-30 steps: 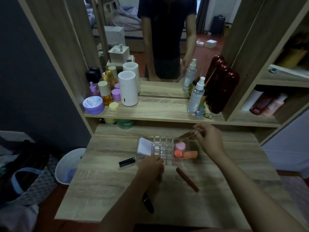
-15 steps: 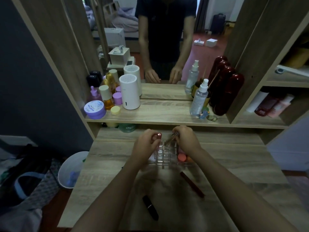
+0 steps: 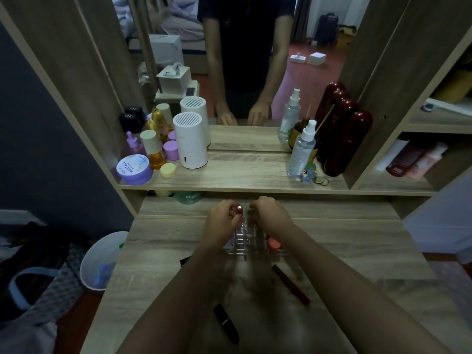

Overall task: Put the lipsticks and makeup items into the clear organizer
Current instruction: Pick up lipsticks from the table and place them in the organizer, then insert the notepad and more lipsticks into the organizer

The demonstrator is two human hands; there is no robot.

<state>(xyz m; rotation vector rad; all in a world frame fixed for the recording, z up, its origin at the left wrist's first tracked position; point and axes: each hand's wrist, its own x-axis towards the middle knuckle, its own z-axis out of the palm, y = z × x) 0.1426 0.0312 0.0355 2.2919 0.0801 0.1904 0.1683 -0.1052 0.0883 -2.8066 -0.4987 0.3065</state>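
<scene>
The clear organizer (image 3: 249, 242) stands mid-desk, its grid of slots partly hidden by my hands. My left hand (image 3: 221, 222) is closed on a red-capped lipstick (image 3: 238, 210) over the organizer's back left slots. My right hand (image 3: 270, 214) is closed over the back right of the grid on a thin item (image 3: 251, 213) that is mostly hidden. An orange sponge (image 3: 273, 242) sits in the organizer's right side. On the desk lie a black lipstick (image 3: 226, 325), a long dark red pencil (image 3: 291, 284) and another black tube (image 3: 186, 260) peeking out beside my left forearm.
An upper shelf (image 3: 242, 175) holds a white cylinder device (image 3: 190, 140), purple jars, bottles, a spray bottle (image 3: 302, 149) and dark red cases (image 3: 343, 139). A mirror stands behind. A white bin (image 3: 102, 261) sits on the floor left of the desk.
My left hand rose from the desk with a red-capped lipstick to the organizer's back left. My right hand brought its thin item down over the grid. The camera moved closer.
</scene>
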